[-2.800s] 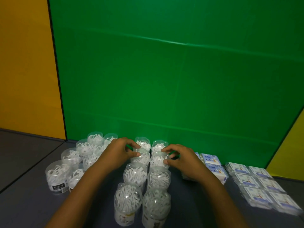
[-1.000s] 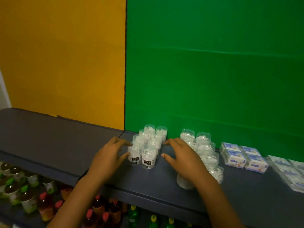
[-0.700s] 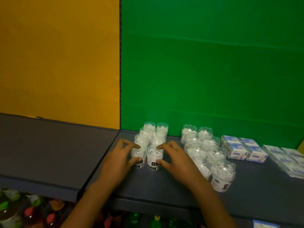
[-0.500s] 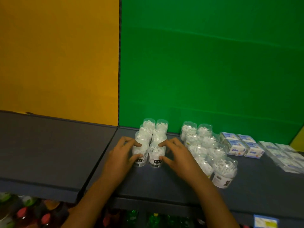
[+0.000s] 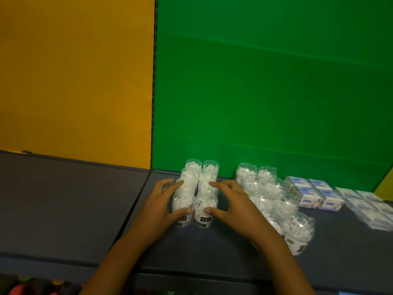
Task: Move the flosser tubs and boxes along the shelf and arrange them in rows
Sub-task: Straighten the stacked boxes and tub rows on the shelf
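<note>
Though the labels on the two nearest tubs carry a small black mark and a line of print, I cannot read either, nor the blue lettering on the boxes. The left block of flosser tubs [image 5: 196, 191] stands upright on the dark grey shelf [image 5: 70, 205], two columns side by side running back to the green back panel [image 5: 265, 92]. Each tub is a clear plastic cylinder with a domed top, packed with white flossers, a white label band at its base.

My left hand [image 5: 158, 207] cups the left column, thumb pressed on the front tub's label and fingers spread along its side. My right hand [image 5: 236, 206] mirrors it on the right column, thumb on that front tub and forefinger against a tub farther back. Both hands are spread wide, squeezing the block between them rather than closed around any one tub.

A second block of the same tubs [image 5: 274, 201] runs diagonally just right of my right hand, apart from the first. Beyond it sit four white-and-blue flosser boxes [image 5: 312, 193] in a square, then flat clear packs [image 5: 370, 206], blurred. The orange panel [image 5: 74, 77] meets the green one at a dark seam behind the tubs.
</note>
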The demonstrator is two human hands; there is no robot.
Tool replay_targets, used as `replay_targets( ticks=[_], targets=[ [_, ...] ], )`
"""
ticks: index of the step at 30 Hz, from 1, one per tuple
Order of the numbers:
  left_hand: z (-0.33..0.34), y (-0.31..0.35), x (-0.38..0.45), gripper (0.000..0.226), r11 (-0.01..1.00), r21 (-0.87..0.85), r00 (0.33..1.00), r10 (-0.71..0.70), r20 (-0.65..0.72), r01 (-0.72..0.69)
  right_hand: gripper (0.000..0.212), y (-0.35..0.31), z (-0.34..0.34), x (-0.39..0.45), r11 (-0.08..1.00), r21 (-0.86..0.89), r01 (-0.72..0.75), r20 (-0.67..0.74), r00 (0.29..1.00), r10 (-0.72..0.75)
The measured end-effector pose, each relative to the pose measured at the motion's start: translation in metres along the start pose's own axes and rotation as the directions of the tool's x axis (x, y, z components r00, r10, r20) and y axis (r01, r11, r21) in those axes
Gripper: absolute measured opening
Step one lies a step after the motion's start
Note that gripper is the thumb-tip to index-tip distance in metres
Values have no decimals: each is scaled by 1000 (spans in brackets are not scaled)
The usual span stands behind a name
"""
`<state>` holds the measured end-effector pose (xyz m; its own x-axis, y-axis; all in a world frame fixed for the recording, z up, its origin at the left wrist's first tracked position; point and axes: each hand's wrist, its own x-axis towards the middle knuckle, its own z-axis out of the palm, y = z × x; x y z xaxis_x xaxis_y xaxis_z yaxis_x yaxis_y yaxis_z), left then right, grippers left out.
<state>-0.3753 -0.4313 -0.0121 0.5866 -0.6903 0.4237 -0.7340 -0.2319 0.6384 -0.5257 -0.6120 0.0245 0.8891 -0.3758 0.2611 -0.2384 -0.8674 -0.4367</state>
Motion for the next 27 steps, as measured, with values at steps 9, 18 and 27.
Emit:
replay_targets(
  ticks=[9, 18, 27],
  targets=[
    [13, -3, 4, 85, 997, -71, 999, -19, 36, 22, 70, 10, -3, 19, 999, 13, 34, 129, 991, -36],
    [15, -12, 7, 104, 961, -277, 999, -16, 44, 27, 73, 16, -8, 24, 997, 14, 72, 180, 981, -73],
    [-4, -15, 38, 43, 947, -309, 986, -125, -110, 85, 50, 18, -10, 46, 998, 57, -21, 20, 1000, 19]
  ],
)
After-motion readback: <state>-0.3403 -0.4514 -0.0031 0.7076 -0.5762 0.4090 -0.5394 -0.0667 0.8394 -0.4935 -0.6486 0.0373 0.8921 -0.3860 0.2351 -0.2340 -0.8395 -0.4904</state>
